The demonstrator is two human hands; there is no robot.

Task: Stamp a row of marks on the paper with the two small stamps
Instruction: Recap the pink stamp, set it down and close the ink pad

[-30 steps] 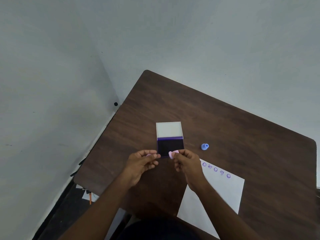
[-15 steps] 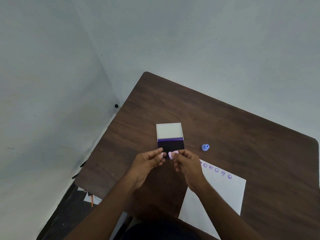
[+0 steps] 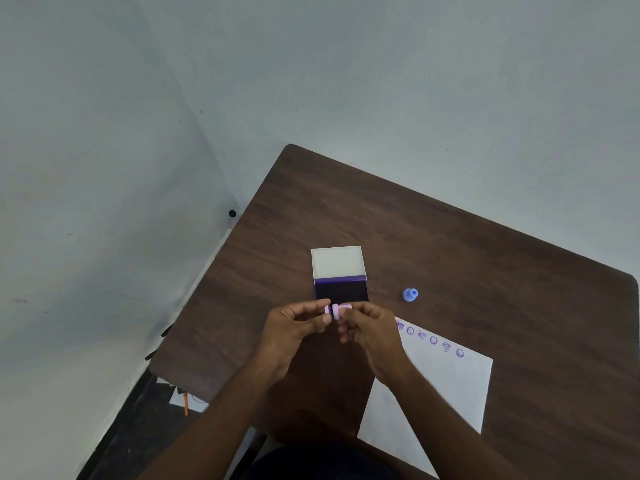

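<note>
A small pink stamp (image 3: 336,310) lies sideways between my two hands, just in front of the open ink pad (image 3: 341,292). My left hand (image 3: 298,329) pinches its left end and my right hand (image 3: 369,329) pinches its right end. A small blue stamp (image 3: 410,294) stands on the table to the right of the pad. The white paper (image 3: 446,386) lies at the near right, with a row of several purple marks (image 3: 433,340) along its far edge.
The ink pad's white lid (image 3: 337,261) is folded back behind the dark pad. The brown table (image 3: 485,271) ends at the left near a grey wall. Scraps of paper (image 3: 183,398) lie on the dark floor below the table's left corner.
My left hand has come right to the pink stamp, and both hands now pinch it by its ends. The stamp now lies sideways.
</note>
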